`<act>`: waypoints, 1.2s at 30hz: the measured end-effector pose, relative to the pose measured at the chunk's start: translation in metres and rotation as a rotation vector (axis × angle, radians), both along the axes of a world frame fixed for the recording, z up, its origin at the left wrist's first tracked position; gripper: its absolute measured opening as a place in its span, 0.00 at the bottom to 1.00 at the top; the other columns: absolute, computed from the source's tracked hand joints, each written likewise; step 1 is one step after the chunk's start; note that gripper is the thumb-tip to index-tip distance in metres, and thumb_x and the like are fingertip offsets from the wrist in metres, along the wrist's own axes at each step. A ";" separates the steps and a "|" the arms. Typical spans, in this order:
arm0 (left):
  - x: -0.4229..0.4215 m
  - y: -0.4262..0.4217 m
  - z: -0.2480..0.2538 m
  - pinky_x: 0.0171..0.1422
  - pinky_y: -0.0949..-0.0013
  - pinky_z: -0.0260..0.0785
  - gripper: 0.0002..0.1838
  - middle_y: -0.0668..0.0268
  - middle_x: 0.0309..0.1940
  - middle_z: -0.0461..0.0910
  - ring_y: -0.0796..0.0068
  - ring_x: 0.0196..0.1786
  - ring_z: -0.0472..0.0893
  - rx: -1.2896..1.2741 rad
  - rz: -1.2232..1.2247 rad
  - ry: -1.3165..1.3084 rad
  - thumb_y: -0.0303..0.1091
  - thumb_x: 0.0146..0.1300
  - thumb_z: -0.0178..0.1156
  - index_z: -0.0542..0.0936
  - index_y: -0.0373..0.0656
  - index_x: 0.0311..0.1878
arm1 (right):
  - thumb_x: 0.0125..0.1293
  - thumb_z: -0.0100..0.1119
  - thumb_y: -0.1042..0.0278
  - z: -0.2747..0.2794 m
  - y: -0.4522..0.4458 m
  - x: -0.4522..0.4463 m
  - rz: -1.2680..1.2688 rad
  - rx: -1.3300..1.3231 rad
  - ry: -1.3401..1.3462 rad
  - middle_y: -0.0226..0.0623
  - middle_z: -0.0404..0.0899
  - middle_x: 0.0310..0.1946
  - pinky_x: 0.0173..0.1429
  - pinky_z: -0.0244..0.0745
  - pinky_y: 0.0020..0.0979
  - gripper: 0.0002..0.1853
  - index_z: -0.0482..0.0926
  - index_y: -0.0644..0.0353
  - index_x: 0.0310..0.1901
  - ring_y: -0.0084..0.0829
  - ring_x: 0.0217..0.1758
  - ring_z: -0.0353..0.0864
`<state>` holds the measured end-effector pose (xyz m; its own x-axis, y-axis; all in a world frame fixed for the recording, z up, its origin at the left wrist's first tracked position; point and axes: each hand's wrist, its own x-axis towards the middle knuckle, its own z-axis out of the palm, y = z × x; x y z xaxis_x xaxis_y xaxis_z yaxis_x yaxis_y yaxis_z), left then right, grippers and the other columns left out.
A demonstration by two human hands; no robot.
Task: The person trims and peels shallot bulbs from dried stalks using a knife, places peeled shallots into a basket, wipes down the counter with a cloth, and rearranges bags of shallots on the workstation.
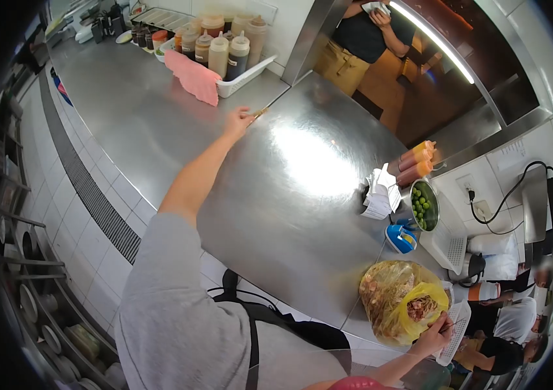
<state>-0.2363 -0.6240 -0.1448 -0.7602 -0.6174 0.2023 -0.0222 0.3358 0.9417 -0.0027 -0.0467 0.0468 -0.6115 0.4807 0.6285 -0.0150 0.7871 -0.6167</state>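
Observation:
My left hand (239,122) is stretched far out over the steel table (270,240), close to a seam. Its fingers pinch a small, thin brownish piece (261,113) whose kind I cannot make out. At the near right, my right hand (435,335) is at the edge of a yellow plastic bag (380,289). Its fingers are pressed together, and what they hold is too small to tell. Through the bag's open mouth, reddish-brown shredded or dried bits (421,307) show.
A white basket (247,77) of squeeze bottles (218,55) and a pink cloth (193,75) lie at the back. To the right stand sauce bottles (416,162), a bowl of green limes (423,207) and a blue tape dispenser-like object (400,238). Another person (371,32) stands beyond the opening.

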 end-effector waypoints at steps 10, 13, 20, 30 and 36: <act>0.035 -0.082 0.044 0.22 0.81 0.66 0.05 0.64 0.20 0.77 0.80 0.19 0.75 0.637 0.144 0.182 0.23 0.48 0.61 0.76 0.32 0.22 | 0.63 0.52 0.65 0.003 -0.009 0.015 0.012 -0.135 -0.025 0.28 0.66 0.15 0.20 0.51 0.21 0.11 0.75 0.66 0.36 0.16 0.15 0.57; 0.023 -0.086 0.042 0.21 0.79 0.65 0.05 0.64 0.19 0.76 0.79 0.19 0.74 0.649 0.229 0.124 0.23 0.45 0.62 0.76 0.33 0.21 | 0.63 0.52 0.66 -0.002 -0.003 0.027 0.062 -0.089 0.035 0.28 0.66 0.15 0.18 0.49 0.21 0.11 0.75 0.67 0.36 0.15 0.15 0.56; 0.015 -0.104 0.048 0.21 0.78 0.65 0.07 0.63 0.21 0.76 0.78 0.21 0.75 0.758 0.395 0.277 0.30 0.49 0.59 0.75 0.37 0.23 | 0.62 0.52 0.69 -0.003 0.001 0.057 -0.004 -0.220 -0.023 0.26 0.65 0.15 0.17 0.48 0.19 0.08 0.75 0.66 0.36 0.13 0.15 0.55; -0.043 0.017 -0.031 0.68 0.58 0.44 0.30 0.47 0.59 0.60 0.52 0.64 0.56 -1.005 -0.304 -0.131 0.50 0.63 0.42 0.62 0.33 0.58 | 0.61 0.54 0.69 -0.008 -0.006 0.074 -0.085 -0.169 -0.091 0.25 0.69 0.18 0.21 0.56 0.17 0.07 0.76 0.65 0.32 0.13 0.18 0.61; -0.065 0.064 -0.022 0.69 0.57 0.38 0.38 0.45 0.65 0.47 0.51 0.68 0.47 -1.096 -0.364 -0.536 0.59 0.60 0.42 0.54 0.39 0.64 | 0.61 0.54 0.69 -0.004 -0.003 0.117 -0.339 -0.242 -0.129 0.25 0.68 0.16 0.20 0.53 0.16 0.07 0.76 0.65 0.32 0.12 0.16 0.61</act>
